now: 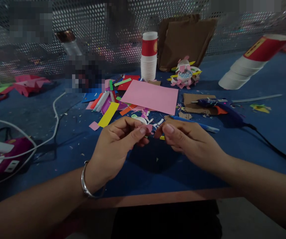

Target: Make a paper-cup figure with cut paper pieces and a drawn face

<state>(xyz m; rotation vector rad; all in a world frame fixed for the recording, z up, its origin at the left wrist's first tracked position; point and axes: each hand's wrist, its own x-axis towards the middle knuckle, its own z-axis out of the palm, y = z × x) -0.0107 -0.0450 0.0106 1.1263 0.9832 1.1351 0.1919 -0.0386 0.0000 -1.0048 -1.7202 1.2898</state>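
Observation:
My left hand [119, 142], with a silver bangle at its wrist, pinches a small piece of pink paper [148, 127] between thumb and forefinger. Facing it, a short gap away, my right hand [185, 137] is closed in a pinch too; what its fingertips hold, if anything, is too small to make out. Both hands hover over the near part of the blue table [155, 179]. Just beyond them lie white paper scraps [158, 122], a yellow paper strip [108, 114] and a large pink sheet [151, 96].
A glue gun [222, 108] rests on cardboard at right, its black cord trailing. Behind stand stacked paper cups [149, 63], a tilted second stack [247, 66], a decorated paper craft [184, 73] and cardboard sheets [185, 43]. A purple power strip [16, 152] with white cables lies left.

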